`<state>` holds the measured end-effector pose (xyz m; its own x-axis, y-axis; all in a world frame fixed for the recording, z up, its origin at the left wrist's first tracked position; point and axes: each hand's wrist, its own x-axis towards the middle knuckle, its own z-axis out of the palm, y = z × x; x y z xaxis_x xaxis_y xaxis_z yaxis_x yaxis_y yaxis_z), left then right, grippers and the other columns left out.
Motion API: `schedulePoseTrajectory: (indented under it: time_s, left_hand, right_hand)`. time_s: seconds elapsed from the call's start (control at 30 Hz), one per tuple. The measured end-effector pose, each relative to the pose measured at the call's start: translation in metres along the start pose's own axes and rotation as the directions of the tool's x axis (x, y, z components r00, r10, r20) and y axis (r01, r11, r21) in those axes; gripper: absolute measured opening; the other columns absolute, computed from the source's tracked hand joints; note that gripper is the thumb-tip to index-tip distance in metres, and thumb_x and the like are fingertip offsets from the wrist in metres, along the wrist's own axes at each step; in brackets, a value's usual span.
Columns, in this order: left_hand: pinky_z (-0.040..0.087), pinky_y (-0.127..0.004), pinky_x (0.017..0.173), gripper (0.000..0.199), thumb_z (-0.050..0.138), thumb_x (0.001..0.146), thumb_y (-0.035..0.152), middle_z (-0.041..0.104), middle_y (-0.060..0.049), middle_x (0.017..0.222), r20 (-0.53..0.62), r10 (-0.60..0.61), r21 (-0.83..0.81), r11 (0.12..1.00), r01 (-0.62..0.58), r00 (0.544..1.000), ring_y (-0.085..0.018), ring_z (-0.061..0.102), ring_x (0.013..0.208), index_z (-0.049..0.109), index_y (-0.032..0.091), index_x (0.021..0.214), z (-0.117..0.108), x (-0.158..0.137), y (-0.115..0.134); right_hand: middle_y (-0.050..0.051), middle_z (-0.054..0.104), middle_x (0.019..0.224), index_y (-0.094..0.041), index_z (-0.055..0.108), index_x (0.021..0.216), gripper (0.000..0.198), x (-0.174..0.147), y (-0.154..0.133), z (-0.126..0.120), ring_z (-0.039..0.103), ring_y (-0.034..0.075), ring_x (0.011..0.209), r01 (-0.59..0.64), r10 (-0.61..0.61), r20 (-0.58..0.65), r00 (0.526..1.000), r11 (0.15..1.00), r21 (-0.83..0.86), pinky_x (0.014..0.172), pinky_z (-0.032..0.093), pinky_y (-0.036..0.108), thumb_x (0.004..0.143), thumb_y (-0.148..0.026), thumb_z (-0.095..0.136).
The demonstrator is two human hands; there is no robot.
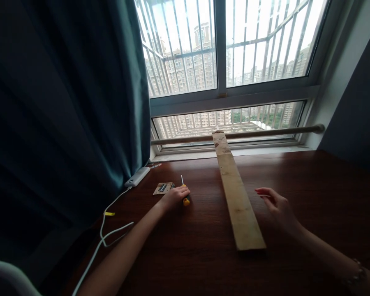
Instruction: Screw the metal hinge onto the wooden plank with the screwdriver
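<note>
My left hand [175, 195] is closed round the handle of a screwdriver [186, 201], which has a yellow and dark grip and a thin metal shaft pointing at the window. Just left of those fingers lies a small piece of cardboard [158, 190] with dark little items on it, too small to name. A long wooden board [239, 197] stretches from the middle of the table to the window, its far end overlapping the rail. To the right of the board, my right hand [276, 202] hovers with thumb and forefinger pinched; what they hold is too small to make out.
The dark red-brown table [200, 255] reaches to the window sill. On the left are a white power strip [137, 176], a white cable [102, 230] with a yellow tag, and a dark blue curtain [111, 90]. A horizontal rail [271, 132] crosses the window.
</note>
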<state>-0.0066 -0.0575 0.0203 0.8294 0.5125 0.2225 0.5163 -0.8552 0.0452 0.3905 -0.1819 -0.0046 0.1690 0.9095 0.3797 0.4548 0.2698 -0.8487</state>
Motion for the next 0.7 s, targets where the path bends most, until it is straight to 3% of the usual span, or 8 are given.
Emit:
schedulePoseTrajectory:
  time_s: [0.23, 0.57, 0.7]
  left_hand:
    - [0.041, -0.035, 0.098, 0.03, 0.041, 0.086, 0.01, 0.058, -0.01, 0.119, 0.094, 0.094, 0.053, 0.994, -0.099, 0.991, -0.02, 0.051, 0.115, 0.056, 0.017, 0.112, 0.017, -0.015, -0.02]
    - [0.037, -0.038, 0.104, 0.041, 0.039, 0.084, 0.003, 0.055, -0.008, 0.125, 0.056, 0.027, -0.033, 0.999, -0.025, 0.998, -0.018, 0.043, 0.123, 0.054, 0.02, 0.118, 0.017, -0.024, -0.021]
    - [0.036, -0.039, 0.104, 0.048, 0.037, 0.083, 0.002, 0.05, -0.007, 0.13, 0.082, -0.001, 0.005, 1.0, 0.0, 0.997, -0.018, 0.042, 0.124, 0.048, 0.022, 0.125, 0.013, -0.031, -0.017]
  right_hand:
    - [0.009, 0.063, 0.101, -0.018, 0.055, 0.099, 0.021, -0.013, 0.019, 0.002, 0.06, 0.021, 0.095, -0.05, 0.047, 0.076, 0.996, 0.998, 0.045, 0.087, 0.047, 0.039, 0.082, -0.026, 0.044]
    - [0.009, 0.064, 0.098, -0.018, 0.054, 0.097, 0.02, -0.025, 0.011, 0.014, 0.062, 0.021, 0.092, -0.066, 0.05, 0.142, 0.989, 0.991, 0.113, 0.085, 0.049, 0.038, 0.081, -0.022, 0.044]
    - [0.009, 0.065, 0.099, -0.018, 0.052, 0.098, 0.021, -0.028, 0.007, 0.018, 0.063, 0.021, 0.092, -0.08, 0.052, 0.174, 0.983, 0.984, 0.159, 0.084, 0.05, 0.038, 0.079, -0.022, 0.045]
